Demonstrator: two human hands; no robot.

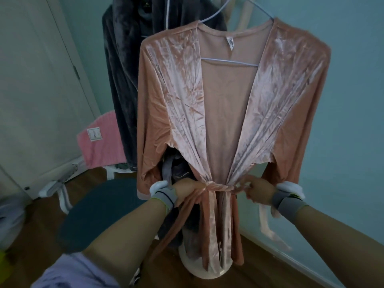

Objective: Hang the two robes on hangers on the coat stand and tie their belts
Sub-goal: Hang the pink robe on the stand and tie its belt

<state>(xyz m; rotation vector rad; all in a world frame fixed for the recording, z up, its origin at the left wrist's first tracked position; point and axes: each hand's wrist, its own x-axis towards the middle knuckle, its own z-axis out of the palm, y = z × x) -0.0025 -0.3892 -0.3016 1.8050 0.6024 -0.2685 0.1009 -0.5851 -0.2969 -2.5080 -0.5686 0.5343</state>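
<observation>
A pink velvet robe (182,84) hangs open at the chest on a pale wire hanger (229,61) on the coat stand. Its pink belt (218,187) is drawn across the waist, pinching the front panels together. My left hand (188,191) grips the belt at the left of the waist. My right hand (259,191) pinches the belt's other end at the right. A dark grey plush robe (122,65) hangs behind it to the left, mostly hidden. Whether its belt is tied cannot be seen. The stand's round white base (199,269) shows below the robes.
A blue-grey chair seat (104,215) sits low at the left, close to my left arm. A pink towel (101,140) lies over a white frame behind it. A white door (37,80) fills the left side, a pale blue wall (342,100) the right. The floor is wood.
</observation>
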